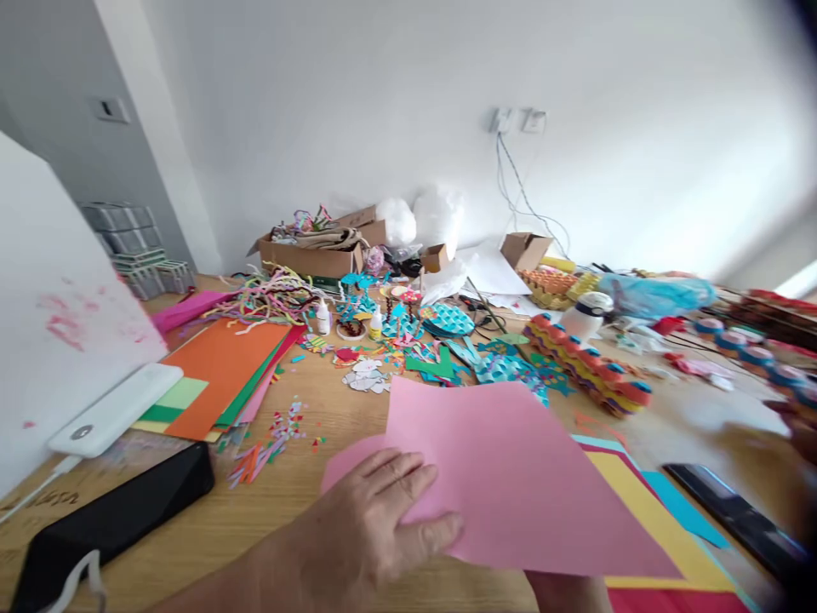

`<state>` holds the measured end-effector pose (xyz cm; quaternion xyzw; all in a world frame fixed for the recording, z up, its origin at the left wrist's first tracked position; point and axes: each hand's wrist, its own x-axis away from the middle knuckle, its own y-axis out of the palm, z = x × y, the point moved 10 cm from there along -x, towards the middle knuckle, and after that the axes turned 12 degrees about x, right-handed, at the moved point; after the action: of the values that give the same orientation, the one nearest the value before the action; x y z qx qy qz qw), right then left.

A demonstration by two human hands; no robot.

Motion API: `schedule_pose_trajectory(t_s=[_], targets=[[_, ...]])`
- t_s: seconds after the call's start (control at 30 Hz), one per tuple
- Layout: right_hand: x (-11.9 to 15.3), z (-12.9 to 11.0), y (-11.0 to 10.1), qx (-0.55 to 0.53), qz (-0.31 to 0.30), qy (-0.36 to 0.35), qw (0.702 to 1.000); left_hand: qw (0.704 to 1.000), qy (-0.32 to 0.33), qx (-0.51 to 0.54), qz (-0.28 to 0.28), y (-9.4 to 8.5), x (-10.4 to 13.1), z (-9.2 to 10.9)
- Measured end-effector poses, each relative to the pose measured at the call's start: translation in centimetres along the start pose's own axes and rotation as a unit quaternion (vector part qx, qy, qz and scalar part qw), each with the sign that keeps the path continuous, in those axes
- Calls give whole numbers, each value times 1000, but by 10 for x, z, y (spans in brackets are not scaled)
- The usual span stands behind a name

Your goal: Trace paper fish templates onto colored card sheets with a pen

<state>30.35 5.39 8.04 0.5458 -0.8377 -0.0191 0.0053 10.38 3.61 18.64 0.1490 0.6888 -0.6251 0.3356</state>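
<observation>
A large sheet of pink paper (511,485) lies curved over on itself in front of me, its far half standing up a little off the table. My left hand (389,511) rests on its left part, fingers stretched out and lying flat, thumb apart. Under the near edge of the sheet only the wrist of my right hand (567,591) shows; its fingers are hidden by the paper. Beneath and right of the pink sheet are a yellow sheet (677,545), a red sheet (670,601) and a blue piece of paper (682,508).
Stacked coloured paper (236,362), a black phone-like object (121,519) and a white power bank (115,409) lie left. Paper scraps, glue bottles (323,317) and a cardboard box (312,255) stand behind. Right are a painted egg-carton strip (587,366) and a blurred dark shape (797,434).
</observation>
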Motion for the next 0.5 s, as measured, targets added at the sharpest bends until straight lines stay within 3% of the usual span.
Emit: schedule_pose_trajectory(t_s=[0.1, 0.23, 0.4, 0.5], targets=[[-17, 12, -1, -58, 26, 44, 997, 1000, 13, -8, 20, 16, 14, 2], [-20, 21, -6, -122, 60, 103, 985, 1000, 1, -8, -16, 46, 34, 2], [-18, 21, -7, 60, 21, 90, 994, 1000, -15, -12, -7, 68, 56, 1], [-23, 19, -6, 140, 0, 29, 990, 999, -5, -1, -53, 84, 65, 4]])
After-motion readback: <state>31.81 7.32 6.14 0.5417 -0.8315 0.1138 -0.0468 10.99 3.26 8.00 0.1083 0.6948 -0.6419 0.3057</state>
